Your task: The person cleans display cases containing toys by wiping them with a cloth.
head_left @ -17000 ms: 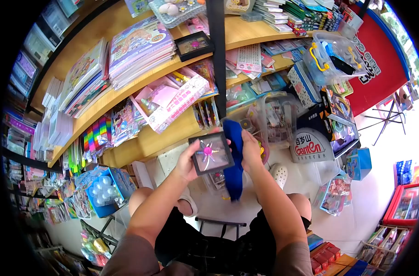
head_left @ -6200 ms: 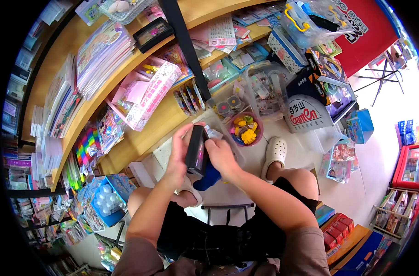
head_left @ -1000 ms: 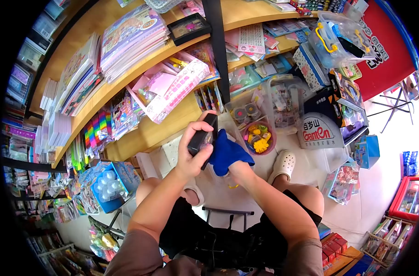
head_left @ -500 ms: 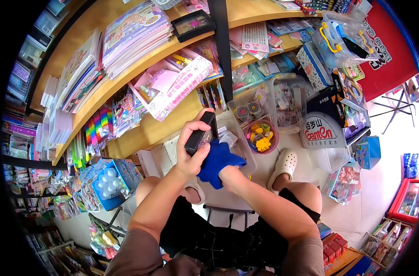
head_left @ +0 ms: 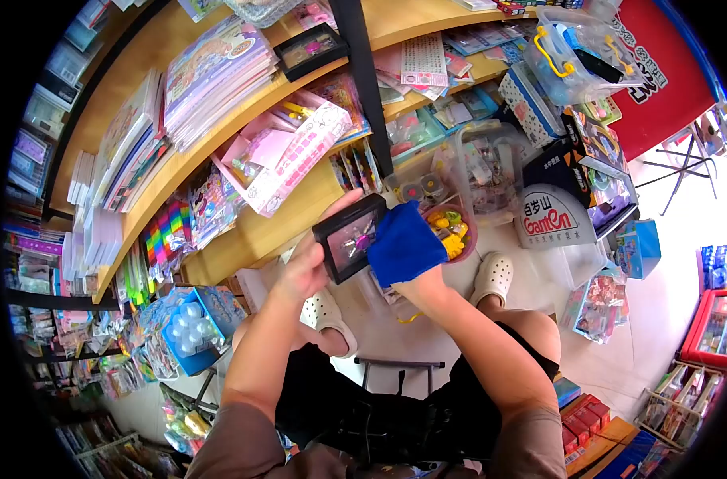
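Note:
My left hand [head_left: 304,267] grips the left side of a black-framed display box [head_left: 349,247], with its clear face turned up. A small pink and silvery item shows inside. At the box's right edge, a blue cloth [head_left: 407,247] hangs over the fingers of my right hand [head_left: 421,286] and touches the frame. Those fingers are mostly hidden under the cloth. Another black display box [head_left: 312,49] like it lies on the wooden shelf at the top.
A curved wooden shelf [head_left: 200,164] carries stacked books [head_left: 220,76] and a pink carton [head_left: 300,164]. On the floor ahead are clear plastic bins [head_left: 491,172], a pink bowl [head_left: 464,254] of yellow toys and a Ganten box [head_left: 557,219]. A blue carton [head_left: 194,331] stands left.
The display box has turned from edge-on to face up toward me. The blue cloth has moved right and up and now lies against the box's right side.

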Tool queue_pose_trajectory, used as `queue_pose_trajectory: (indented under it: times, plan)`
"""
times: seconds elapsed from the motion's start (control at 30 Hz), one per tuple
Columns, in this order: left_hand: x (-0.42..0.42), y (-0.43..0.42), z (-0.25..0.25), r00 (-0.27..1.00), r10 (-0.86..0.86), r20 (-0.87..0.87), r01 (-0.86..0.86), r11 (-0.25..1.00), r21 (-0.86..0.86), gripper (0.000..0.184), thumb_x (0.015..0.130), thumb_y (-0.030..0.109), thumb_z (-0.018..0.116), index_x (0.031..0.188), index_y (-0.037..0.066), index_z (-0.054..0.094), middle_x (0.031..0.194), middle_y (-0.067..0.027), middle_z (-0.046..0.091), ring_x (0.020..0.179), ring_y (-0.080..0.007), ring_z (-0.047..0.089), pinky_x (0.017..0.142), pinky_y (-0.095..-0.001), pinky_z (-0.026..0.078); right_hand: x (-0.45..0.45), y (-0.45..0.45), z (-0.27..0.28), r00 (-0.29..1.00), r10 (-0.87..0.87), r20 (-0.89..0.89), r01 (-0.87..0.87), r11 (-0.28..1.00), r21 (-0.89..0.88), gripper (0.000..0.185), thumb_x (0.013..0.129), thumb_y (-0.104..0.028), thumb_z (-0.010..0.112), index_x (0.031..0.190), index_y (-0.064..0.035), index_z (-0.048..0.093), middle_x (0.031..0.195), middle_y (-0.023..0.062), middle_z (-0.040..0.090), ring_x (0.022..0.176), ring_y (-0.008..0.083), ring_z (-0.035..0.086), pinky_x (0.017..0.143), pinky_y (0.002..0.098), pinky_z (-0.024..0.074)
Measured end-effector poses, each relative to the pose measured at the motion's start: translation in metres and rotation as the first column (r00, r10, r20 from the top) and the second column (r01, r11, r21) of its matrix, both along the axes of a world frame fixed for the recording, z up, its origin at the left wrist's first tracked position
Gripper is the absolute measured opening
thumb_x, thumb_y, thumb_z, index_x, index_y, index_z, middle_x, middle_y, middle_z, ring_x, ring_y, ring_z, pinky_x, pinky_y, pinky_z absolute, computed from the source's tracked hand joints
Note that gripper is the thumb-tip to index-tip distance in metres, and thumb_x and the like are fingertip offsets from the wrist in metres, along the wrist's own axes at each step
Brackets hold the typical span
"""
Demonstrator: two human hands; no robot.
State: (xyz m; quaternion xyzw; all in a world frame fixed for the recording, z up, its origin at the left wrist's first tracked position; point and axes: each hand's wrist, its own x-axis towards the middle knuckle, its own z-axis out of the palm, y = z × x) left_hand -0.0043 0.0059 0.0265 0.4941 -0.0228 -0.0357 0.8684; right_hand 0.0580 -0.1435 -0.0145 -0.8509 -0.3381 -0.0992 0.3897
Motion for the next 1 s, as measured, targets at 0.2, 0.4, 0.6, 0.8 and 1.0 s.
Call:
queue_pose_trajectory:
  times: [0.2, 0.4, 0.6, 0.8, 1.0]
  plan:
    - [0.002, -0.007, -0.004, 0.997, 0.072, 0.027, -0.074, 0.995, 0.065, 0.096, 0.071, 0.046, 0.072, 0.142, 0.000, 0.026, 0.137, -0.0137, 0.040, 0.126, -0.0213, 0.040, 0.106, -0.0331, 0.027, 0.005, 0.003, -0.007, 0.998, 0.044, -0.041, -0.040, 0.995, 0.096, 0.013, 0.069, -0.009, 0.058, 0.081, -0.0066, 0.055, 0.082, 0.0125, 0.051, 0.082, 0.0309, 0.051, 0.072, 0.0391, 0.0404]
    - [-0.004, -0.019, -0.004, 0.968, 0.235, 0.090, -0.249, 0.946, 0.207, 0.087, 0.075, 0.039, 0.068, 0.139, -0.003, 0.027, 0.133, -0.0184, 0.044, 0.124, -0.0248, 0.042, 0.106, -0.0358, 0.029, -0.017, 0.016, -0.013, 0.382, 0.380, -0.842, 0.414, 0.744, 0.524, 0.016, 0.091, -0.022, 0.054, 0.102, -0.0129, 0.050, 0.093, 0.0005, 0.054, 0.087, 0.0131, 0.054, 0.070, 0.0290, 0.0453]
    - [-0.005, -0.018, -0.008, 0.954, 0.276, 0.116, -0.295, 0.933, 0.208, 0.081, 0.080, 0.036, 0.062, 0.139, -0.006, 0.025, 0.131, -0.0228, 0.045, 0.123, -0.0289, 0.044, 0.106, -0.0390, 0.030, -0.025, 0.019, 0.009, -0.060, 0.514, -0.856, 0.438, 0.784, 0.440, 0.031, 0.093, -0.034, 0.049, 0.118, -0.0163, 0.046, 0.106, 0.0013, 0.054, 0.096, 0.0125, 0.054, 0.079, 0.0281, 0.0449]
    - [-0.002, -0.020, -0.008, 0.941, 0.306, 0.143, -0.332, 0.918, 0.219, 0.078, 0.082, 0.038, 0.059, 0.139, -0.006, 0.026, 0.131, -0.0232, 0.045, 0.122, -0.0302, 0.045, 0.105, -0.0401, 0.031, -0.056, 0.023, 0.003, -0.066, 0.467, -0.882, 0.394, 0.824, 0.408, 0.031, 0.092, -0.033, 0.050, 0.116, -0.0131, 0.048, 0.102, 0.0011, 0.054, 0.090, 0.0102, 0.053, 0.075, 0.0261, 0.0444]
    - [0.000, -0.020, -0.008, 0.953, 0.273, 0.132, -0.280, 0.959, 0.044, 0.075, 0.083, 0.034, 0.059, 0.139, -0.004, 0.028, 0.129, -0.0214, 0.047, 0.121, -0.0283, 0.046, 0.103, -0.0385, 0.034, -0.032, 0.002, -0.006, -0.413, 0.604, -0.682, 0.278, 0.797, 0.536, 0.019, 0.087, -0.024, 0.057, 0.100, -0.0097, 0.056, 0.086, 0.0027, 0.059, 0.073, 0.0122, 0.057, 0.061, 0.0251, 0.0449]
